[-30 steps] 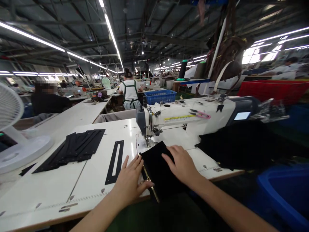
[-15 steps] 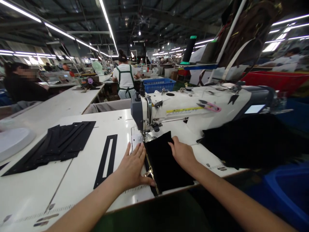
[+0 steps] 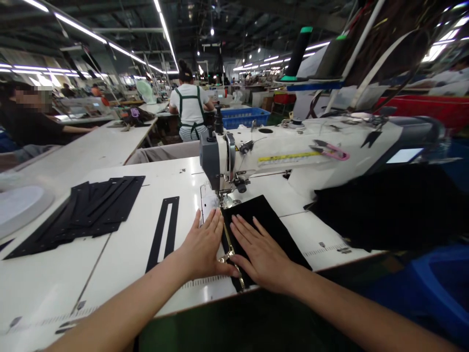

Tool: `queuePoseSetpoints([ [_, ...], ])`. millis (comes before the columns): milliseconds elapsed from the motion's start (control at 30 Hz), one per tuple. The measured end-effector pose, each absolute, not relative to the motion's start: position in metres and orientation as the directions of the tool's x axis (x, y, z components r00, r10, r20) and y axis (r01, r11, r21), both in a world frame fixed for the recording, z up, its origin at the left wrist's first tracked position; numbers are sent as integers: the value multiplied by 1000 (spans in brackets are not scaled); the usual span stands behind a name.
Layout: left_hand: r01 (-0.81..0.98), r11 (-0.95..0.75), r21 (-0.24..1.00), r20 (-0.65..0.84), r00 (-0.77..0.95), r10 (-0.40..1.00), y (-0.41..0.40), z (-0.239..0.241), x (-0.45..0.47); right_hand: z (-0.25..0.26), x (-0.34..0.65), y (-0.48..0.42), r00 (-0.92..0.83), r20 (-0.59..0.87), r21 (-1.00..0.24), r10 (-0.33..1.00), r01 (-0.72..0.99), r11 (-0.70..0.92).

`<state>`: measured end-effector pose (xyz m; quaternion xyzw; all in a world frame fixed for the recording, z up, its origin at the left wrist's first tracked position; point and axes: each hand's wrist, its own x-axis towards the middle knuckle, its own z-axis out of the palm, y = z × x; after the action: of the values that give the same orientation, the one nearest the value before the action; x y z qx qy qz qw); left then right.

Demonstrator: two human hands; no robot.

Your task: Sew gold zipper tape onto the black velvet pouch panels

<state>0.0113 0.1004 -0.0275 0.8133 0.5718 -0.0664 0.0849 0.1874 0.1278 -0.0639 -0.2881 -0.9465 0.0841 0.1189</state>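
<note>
A black fabric panel (image 3: 271, 230) lies on the white table with its far edge at the needle of the sewing machine (image 3: 234, 161). Along its left side runs a gold-toothed zipper (image 3: 227, 237) with a gold slider near my thumbs. My left hand (image 3: 207, 247) rests flat at the zipper's left side, fingers stretched toward the presser foot and thumb over the lower zipper. Flat on the panel, just right of the zipper, lies my right hand (image 3: 262, 252) with its fingers extended. The fabric under both palms is hidden.
Left of my hands lies a black slotted frame piece (image 3: 161, 234), and beyond it a stack of black pieces (image 3: 106, 203). Dark fabric (image 3: 384, 210) is heaped on the right. Pink-handled thread snips (image 3: 331, 149) rest on the machine. A person (image 3: 190, 105) works ahead.
My right hand has let go of the panel's right edge and moved left, flattening onto the fabric beside the zipper. My left hand stays about where it was. The view has shifted slightly.
</note>
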Motion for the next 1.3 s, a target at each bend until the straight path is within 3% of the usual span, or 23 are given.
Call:
queuePoseSetpoints([
  [233,945,-317,85,-178,327,928,100,-28,8,-59,175,150,-790,180,-231,586,545,806],
  [367,933,-334,133,19,335,942,76,-29,12,-67,171,152,-784,189,-218,591,553,804],
  [467,934,-251,254,126,225,966,57,-30,19,-70,172,151,-787,199,-217,584,545,810],
  [600,939,-59,338,82,33,996,57,-27,27,-70,173,152,-785,196,-229,587,546,806],
  [767,954,-64,294,26,60,998,55,-14,47,-71,172,152,-786,188,-242,589,544,804],
  [933,921,-256,295,61,249,967,24,-10,28,-72,175,149,-766,210,-223,608,568,792],
  [1033,983,-146,113,216,120,969,17,-21,-18,-68,176,148,-749,230,-213,622,585,783],
  [1100,1000,-18,-1,221,18,975,15,-31,-44,-65,176,148,-764,254,-218,593,552,805],
  [1167,999,17,-44,179,-8,984,11,-40,-57,-61,174,147,-809,252,-232,531,483,845],
  [1300,994,-103,-36,61,105,993,-5,-40,-54,-57,174,147,-856,171,-305,488,424,852],
])
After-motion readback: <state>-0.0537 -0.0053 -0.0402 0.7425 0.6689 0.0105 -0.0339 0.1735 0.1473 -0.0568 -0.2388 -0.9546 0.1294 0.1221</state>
